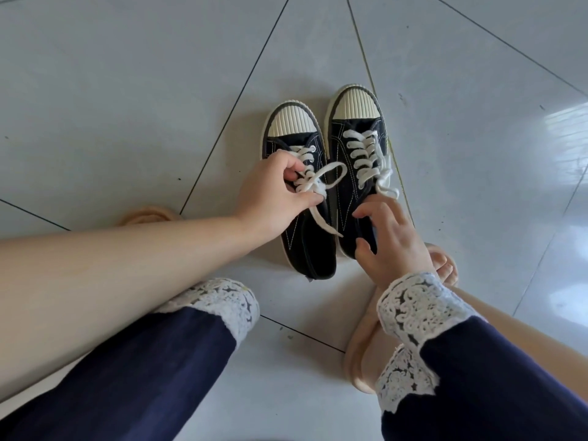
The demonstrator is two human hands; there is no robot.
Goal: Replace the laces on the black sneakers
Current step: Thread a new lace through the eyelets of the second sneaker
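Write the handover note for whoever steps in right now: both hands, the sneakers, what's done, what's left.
Left hand: pinches the white lace at the bow of the left sneaker.
Right hand: open, fingers spread, resting on the back part of the right sneaker.
The sneakers stand side by side on the tiled floor, toes pointing away from the person.
Done: nothing removed yet; both shoes are laced in white.
Left: undo the bow, pull out both old laces, thread the new ones. No spare laces are in view.
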